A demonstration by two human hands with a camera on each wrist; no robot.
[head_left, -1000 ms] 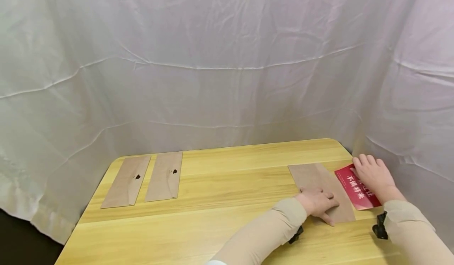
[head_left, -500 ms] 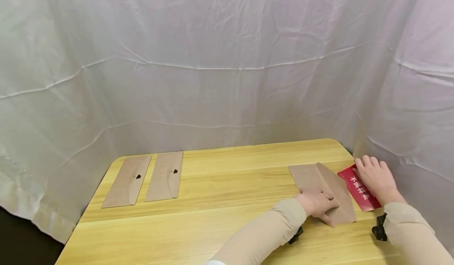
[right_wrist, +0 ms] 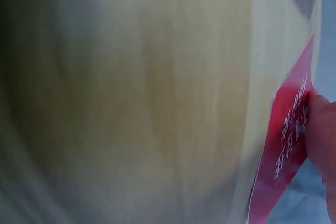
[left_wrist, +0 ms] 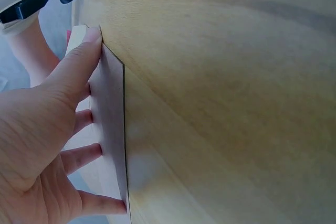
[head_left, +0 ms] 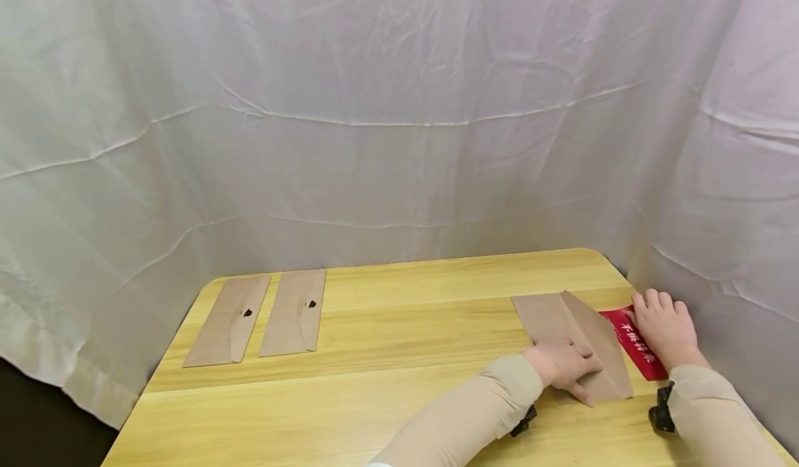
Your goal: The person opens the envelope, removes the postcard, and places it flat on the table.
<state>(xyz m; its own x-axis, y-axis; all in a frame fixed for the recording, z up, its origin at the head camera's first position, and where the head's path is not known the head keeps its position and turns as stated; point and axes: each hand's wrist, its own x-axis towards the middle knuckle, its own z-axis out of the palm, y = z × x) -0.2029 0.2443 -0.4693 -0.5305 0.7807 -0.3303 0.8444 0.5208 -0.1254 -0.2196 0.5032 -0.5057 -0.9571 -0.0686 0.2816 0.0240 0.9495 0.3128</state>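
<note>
A brown paper envelope (head_left: 539, 314) lies on the wooden table at the right, its pointed flap (head_left: 600, 345) on the right side. My left hand (head_left: 564, 364) rests on the envelope with fingers spread; in the left wrist view the fingertips (left_wrist: 97, 150) press on its surface. To the right, my right hand (head_left: 664, 329) holds a red card (head_left: 638, 345) with white lettering. The card's left edge meets the flap and seems partly hidden by it. In the right wrist view the thumb lies on the tilted card (right_wrist: 286, 140); the other fingers are mostly hidden.
Two closed brown envelopes, one (head_left: 227, 325) farther left than the other (head_left: 295, 314), lie side by side at the back left, each with a small black mark. A pale curtain (head_left: 399, 168) surrounds the back and sides of the table (head_left: 399, 342).
The flap's edge by the fold has risen slightly. My right hand has shifted a little with the card, whose left part is now less visible by the flap. The left hand stays put.
</note>
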